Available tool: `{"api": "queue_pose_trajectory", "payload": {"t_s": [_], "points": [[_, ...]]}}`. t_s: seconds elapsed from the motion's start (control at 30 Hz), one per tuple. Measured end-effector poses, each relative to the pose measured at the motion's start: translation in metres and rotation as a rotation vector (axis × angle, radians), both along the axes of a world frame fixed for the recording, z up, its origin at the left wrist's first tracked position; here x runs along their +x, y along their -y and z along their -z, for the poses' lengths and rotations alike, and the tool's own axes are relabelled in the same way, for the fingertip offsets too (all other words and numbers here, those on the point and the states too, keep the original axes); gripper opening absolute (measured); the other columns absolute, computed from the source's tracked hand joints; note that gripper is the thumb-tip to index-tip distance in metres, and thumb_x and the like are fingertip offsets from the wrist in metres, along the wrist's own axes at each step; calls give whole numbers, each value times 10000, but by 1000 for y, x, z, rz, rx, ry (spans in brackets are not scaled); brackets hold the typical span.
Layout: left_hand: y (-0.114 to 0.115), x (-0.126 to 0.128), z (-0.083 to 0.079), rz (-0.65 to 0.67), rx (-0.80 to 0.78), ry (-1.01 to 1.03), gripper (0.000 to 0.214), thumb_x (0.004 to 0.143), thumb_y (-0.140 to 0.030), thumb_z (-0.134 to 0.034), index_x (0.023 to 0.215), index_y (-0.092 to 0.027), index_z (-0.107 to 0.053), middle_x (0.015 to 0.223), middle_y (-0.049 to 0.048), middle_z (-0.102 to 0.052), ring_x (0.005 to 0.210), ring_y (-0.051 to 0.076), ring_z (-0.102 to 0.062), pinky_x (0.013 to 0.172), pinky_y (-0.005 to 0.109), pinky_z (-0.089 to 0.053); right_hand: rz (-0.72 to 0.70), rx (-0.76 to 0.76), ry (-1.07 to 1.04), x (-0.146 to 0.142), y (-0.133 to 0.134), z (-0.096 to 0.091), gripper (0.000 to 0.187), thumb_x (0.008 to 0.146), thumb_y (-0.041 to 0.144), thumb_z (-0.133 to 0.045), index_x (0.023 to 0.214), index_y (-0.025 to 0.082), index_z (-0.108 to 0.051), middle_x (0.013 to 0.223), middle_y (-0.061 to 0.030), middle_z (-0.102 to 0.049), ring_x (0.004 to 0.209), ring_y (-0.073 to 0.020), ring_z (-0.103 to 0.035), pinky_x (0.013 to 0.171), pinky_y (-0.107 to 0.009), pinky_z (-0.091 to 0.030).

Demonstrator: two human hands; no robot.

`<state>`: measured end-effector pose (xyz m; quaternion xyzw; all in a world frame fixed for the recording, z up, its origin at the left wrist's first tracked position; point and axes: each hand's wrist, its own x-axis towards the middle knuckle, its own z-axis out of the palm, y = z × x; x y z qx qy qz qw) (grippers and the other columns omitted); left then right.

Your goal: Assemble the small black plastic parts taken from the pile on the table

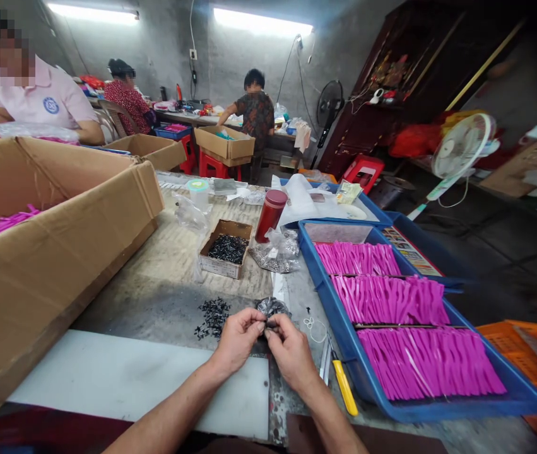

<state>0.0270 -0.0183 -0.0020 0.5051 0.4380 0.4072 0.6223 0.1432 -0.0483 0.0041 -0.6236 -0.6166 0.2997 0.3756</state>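
Note:
My left hand [238, 337] and my right hand [289, 349] meet over the table's front, fingers pinched together on a small clear plastic bag [272, 308] of dark parts. A loose pile of small black parts [212, 316] lies just left of my hands. To the right, a blue tray [339, 321] holds three rows of pink plastic pieces [389, 299]. A yellow-handled tool [344, 386] lies beside my right wrist.
A large cardboard box [55, 252] with pink pieces fills the left. A small box of black parts [225, 249], a red bottle [271, 215] and plastic bags sit mid-table. A white board [130, 378] lies at the front. Three people work behind. A fan [462, 145] stands right.

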Motion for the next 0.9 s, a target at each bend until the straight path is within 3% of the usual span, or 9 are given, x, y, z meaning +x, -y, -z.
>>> {"api": "queue_pose_trajectory", "payload": {"t_s": [0.17,0.33,0.47,0.63,0.9], "points": [[-1,-1,4,-24,-46,36,129,595,-230,-553,668,-126,-535,556,-34,-497,474,64,-415,446,173,-341,56,-31,-169,-1,-2,12,96,663,170,-463,755,172,-491,572,30,-519,503,-102,-469,479,-203,-375],[-3,-3,5,-28,-120,94,166,579,-240,-583,675,-115,-531,506,-41,-488,433,56,-401,421,171,-321,39,-61,-340,2,-1,17,241,667,169,-468,905,160,-508,669,-4,-566,609,-135,-521,563,-240,-414],[-2,-3,5,-1,-152,145,195,590,-255,-597,688,-100,-529,496,-33,-501,405,40,-380,415,164,-295,3,-79,-459,4,-2,12,173,660,176,-489,822,155,-545,691,-13,-574,644,-142,-529,608,-256,-418],[-1,-4,3,29,-196,226,217,573,-270,-627,668,-104,-524,478,-41,-479,421,45,-383,421,164,-282,49,-114,-678,0,-3,3,79,626,210,-533,687,163,-517,592,25,-543,545,-107,-500,543,-223,-409],[0,-5,5,77,-197,302,193,590,-237,-625,666,-98,-515,457,-56,-441,421,36,-343,430,164,-250,117,-133,-755,-7,-1,-2,104,631,254,-539,612,163,-494,495,51,-467,467,-84,-416,469,-197,-354]]}}
